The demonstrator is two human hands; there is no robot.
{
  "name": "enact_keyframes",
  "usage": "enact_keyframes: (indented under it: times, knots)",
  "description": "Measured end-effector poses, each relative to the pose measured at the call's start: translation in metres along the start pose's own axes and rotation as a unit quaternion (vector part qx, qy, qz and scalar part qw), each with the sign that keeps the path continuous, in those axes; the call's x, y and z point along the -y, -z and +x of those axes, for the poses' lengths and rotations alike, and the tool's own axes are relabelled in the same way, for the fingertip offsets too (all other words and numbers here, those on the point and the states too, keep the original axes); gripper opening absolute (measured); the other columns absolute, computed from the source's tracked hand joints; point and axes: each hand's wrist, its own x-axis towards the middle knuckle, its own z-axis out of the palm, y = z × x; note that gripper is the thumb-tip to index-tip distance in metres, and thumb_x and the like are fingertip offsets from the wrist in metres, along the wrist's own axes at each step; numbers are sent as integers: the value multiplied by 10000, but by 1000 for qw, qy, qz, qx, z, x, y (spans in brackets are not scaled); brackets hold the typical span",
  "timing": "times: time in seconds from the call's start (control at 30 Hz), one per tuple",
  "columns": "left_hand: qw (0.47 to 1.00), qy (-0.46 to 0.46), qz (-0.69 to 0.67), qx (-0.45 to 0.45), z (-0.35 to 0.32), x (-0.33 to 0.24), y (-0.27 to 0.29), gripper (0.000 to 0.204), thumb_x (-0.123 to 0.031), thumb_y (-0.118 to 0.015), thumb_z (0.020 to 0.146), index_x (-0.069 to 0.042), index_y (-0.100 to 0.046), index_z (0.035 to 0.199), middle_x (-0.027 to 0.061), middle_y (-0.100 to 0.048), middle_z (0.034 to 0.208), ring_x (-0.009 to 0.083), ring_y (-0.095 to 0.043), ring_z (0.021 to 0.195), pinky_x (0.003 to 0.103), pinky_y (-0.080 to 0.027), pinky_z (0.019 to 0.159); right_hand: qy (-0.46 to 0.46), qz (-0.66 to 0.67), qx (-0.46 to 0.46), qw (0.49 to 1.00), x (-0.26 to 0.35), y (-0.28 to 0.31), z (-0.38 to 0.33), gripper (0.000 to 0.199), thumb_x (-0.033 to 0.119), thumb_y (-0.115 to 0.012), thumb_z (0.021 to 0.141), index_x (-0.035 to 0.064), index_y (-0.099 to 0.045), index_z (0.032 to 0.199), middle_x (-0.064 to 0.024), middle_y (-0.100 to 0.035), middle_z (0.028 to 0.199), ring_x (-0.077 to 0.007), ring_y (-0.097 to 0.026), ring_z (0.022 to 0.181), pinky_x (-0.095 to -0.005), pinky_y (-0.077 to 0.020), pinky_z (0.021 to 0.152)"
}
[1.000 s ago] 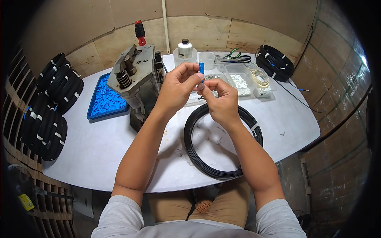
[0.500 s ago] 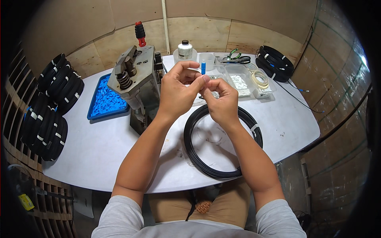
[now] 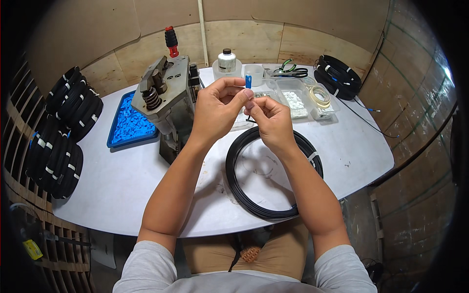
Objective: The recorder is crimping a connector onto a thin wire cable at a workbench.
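Note:
My left hand point(image 3: 221, 108) is closed in a pinch around the base of a small blue cable connector point(image 3: 248, 81), which stands upright above the thumb tip. Pressed close beside it, my right hand point(image 3: 271, 122) pinches just below the connector. A short stretch of black cable point(image 3: 250, 120) shows at the right hand's fingers. Both hands are raised above the table, over the far side of a coil of black cable point(image 3: 232, 168) bound with a white tie. Fingers hide where cable and connector meet.
A metal press point(image 3: 168, 107) stands left of my hands, beside a blue tray point(image 3: 128, 144) of small blue parts. Behind are a white bottle point(image 3: 227, 62), plastic boxes point(image 3: 294, 103), a tape roll point(image 3: 320, 97) and scissors point(image 3: 292, 73). Cable coils lie far left point(image 3: 63, 156) and far right point(image 3: 337, 75).
Both hands have shifted very slightly to the left. The blue connector has turned a little in the fingers, and a bit of black cable now shows more plainly near my right hand.

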Motion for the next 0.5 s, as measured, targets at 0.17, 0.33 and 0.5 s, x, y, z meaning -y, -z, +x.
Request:
enact_keyframes:
  times: [0.17,0.33,0.5]
  knots:
    - [1000,-6,-13,-10,0,1,-1,271,-115,-694,881,64,-612,1067,119,-706,898,129,-663,819,265,-539,744,7,-5,-5,1000,-2,1,1,161,147,-660,927,-10,-671,895,-46,-688,815,-71,-612,747,-243,-499,699]
    - [1000,0,3,8,0,2,0,270,-110,-678,898,65,-598,1088,129,-702,936,151,-670,870,276,-544,792,10,-9,-4,1000,-2,1,0,167,150,-662,926,-11,-667,883,-46,-689,811,-74,-615,744,-248,-503,703]
    - [1000,-21,-23,-6,2,9,-1,256,-134,-702,872,53,-632,1032,93,-702,826,109,-648,750,258,-526,682,-1,-14,-5,1000,-1,1,0,167,152,-661,926,-9,-669,884,-48,-689,812,-75,-611,743,-251,-505,711]
